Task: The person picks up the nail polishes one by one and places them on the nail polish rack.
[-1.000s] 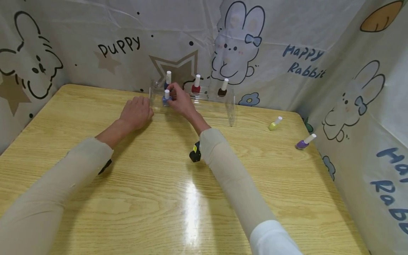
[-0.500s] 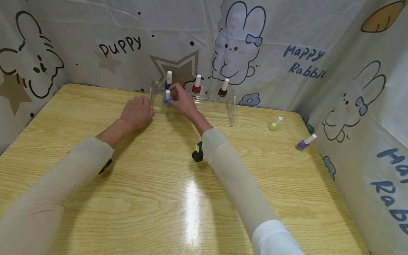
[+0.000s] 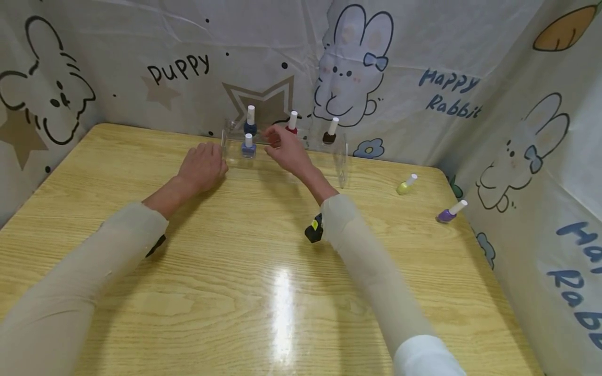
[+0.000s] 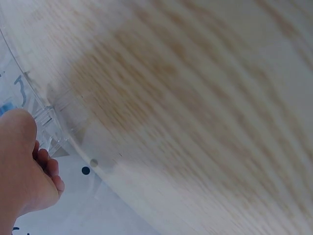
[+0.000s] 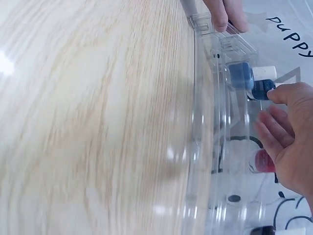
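The right hand (image 3: 289, 152) has shifted rightward off the light-blue bottle (image 3: 249, 151), pinched half a second earlier; its grip is now released, fingers loose. The bottle stands upright on the clear rack's (image 3: 342, 168) front tier, before the dark-blue bottle (image 3: 250, 127). The left hand (image 3: 202, 166) remains clasped on the rack's left end.

Six bottles (image 3: 249, 150): one light blue, one dark blue, one red, one near-black, one yellow, one purple; four of them on one rack (image 3: 343, 167), three at the back and one in front, two on one table (image 3: 226, 297); six white caps (image 3: 248, 140); one left hand (image 3: 201, 166), one right hand (image 3: 289, 152), two sleeves (image 3: 108, 256), two black devices (image 3: 314, 230), two printed rabbits (image 3: 348, 86)
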{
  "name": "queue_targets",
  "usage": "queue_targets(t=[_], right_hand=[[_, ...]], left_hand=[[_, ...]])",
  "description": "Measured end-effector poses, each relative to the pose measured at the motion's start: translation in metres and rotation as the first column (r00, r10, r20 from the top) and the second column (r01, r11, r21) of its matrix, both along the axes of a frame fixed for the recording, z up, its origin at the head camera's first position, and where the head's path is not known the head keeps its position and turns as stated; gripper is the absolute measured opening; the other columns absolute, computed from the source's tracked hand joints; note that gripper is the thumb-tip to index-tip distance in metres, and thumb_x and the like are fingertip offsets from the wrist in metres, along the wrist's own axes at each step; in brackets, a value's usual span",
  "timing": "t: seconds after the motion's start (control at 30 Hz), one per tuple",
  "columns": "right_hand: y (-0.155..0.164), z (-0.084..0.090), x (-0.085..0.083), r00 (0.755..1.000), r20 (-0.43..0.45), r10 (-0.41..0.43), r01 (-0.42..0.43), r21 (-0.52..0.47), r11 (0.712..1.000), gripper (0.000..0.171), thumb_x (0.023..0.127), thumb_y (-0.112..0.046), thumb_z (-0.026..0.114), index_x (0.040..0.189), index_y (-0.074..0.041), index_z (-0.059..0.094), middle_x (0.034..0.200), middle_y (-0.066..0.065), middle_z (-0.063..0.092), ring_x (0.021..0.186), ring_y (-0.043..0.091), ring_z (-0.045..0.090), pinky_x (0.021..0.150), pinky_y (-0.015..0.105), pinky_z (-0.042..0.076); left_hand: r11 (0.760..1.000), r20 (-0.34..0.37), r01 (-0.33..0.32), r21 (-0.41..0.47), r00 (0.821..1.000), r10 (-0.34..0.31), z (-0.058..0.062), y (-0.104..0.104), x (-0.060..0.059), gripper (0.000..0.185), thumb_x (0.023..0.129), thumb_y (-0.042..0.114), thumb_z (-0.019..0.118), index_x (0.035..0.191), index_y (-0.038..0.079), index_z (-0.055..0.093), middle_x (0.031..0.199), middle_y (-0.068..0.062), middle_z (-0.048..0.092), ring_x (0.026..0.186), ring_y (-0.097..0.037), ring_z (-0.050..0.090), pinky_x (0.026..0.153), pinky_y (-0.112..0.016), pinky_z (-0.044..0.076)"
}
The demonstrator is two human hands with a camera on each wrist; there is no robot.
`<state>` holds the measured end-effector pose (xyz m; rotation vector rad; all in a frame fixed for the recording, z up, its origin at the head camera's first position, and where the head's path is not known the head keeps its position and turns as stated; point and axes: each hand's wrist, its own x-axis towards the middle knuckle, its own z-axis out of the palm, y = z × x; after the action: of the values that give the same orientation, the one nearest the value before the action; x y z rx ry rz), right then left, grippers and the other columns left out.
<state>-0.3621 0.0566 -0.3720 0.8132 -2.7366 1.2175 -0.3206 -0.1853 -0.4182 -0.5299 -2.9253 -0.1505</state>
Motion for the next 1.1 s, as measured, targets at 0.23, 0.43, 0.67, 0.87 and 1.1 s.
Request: queue_targets(t=[0.23, 0.43, 0.67, 0.87, 1.1], right_hand=[[0.034, 0.014, 0.007, 0.999, -0.003, 0.033, -0.033, -0.041, 0.999, 0.031, 0.097, -0.005, 0.063, 0.127, -0.002, 0.055, 0.121, 0.015, 0.061, 0.107, 0.024, 0.063, 0.090, 0.028, 0.048], [0.064, 0.021, 0.018, 1.000, -0.005, -0.005, 0.005, -0.034, 0.999, 0.033, 0.096, -0.007, 0.064, 0.128, -0.003, 0.056, 0.121, 0.012, 0.062, 0.105, 0.024, 0.064, 0.088, 0.031, 0.050], [0.101, 0.021, 0.031, 1.000, -0.017, -0.014, 0.015, 0.036, 0.999, 0.033, 0.097, -0.009, 0.062, 0.130, -0.007, 0.055, 0.125, 0.011, 0.060, 0.107, 0.024, 0.063, 0.089, 0.033, 0.051], [0.135, 0.022, 0.042, 0.995, -0.036, -0.092, 0.094, 0.040, 0.995, 0.046, 0.096, -0.007, 0.063, 0.140, -0.008, 0.049, 0.124, 0.014, 0.061, 0.108, 0.029, 0.064, 0.087, 0.041, 0.052], [0.174, 0.032, 0.054, 0.982, -0.057, -0.182, 0.182, 0.007, 0.983, 0.050, 0.096, -0.007, 0.065, 0.143, -0.008, 0.046, 0.127, 0.021, 0.059, 0.112, 0.035, 0.062, 0.089, 0.047, 0.051]], left_hand=[[1.000, 0.021, -0.001, -0.012, 1.000, 0.002, 0.004, 0.001, 0.000, 0.025, 0.103, 0.016, 0.033, 0.092, -0.005, 0.040, 0.083, -0.017, 0.039, 0.076, -0.034, 0.041, 0.067, -0.044, 0.037], [1.000, 0.027, -0.005, 0.002, 1.000, 0.004, 0.003, 0.002, -0.001, 0.025, 0.103, 0.016, 0.035, 0.092, -0.005, 0.041, 0.083, -0.017, 0.041, 0.077, -0.034, 0.043, 0.067, -0.045, 0.038], [1.000, 0.034, -0.002, 0.009, 0.999, 0.002, 0.002, 0.002, 0.001, 0.025, 0.103, 0.017, 0.037, 0.094, -0.006, 0.041, 0.084, -0.018, 0.042, 0.079, -0.035, 0.043, 0.068, -0.046, 0.038], [1.000, 0.059, -0.008, 0.014, 0.998, 0.007, 0.002, 0.002, 0.003, 0.025, 0.103, 0.017, 0.035, 0.096, -0.006, 0.041, 0.085, -0.018, 0.042, 0.079, -0.036, 0.043, 0.069, -0.047, 0.038], [1.000, 0.068, -0.016, 0.021, 0.998, 0.015, 0.003, 0.003, 0.001, 0.026, 0.103, 0.017, 0.034, 0.098, -0.006, 0.041, 0.087, -0.018, 0.041, 0.082, -0.036, 0.044, 0.071, -0.048, 0.037]])
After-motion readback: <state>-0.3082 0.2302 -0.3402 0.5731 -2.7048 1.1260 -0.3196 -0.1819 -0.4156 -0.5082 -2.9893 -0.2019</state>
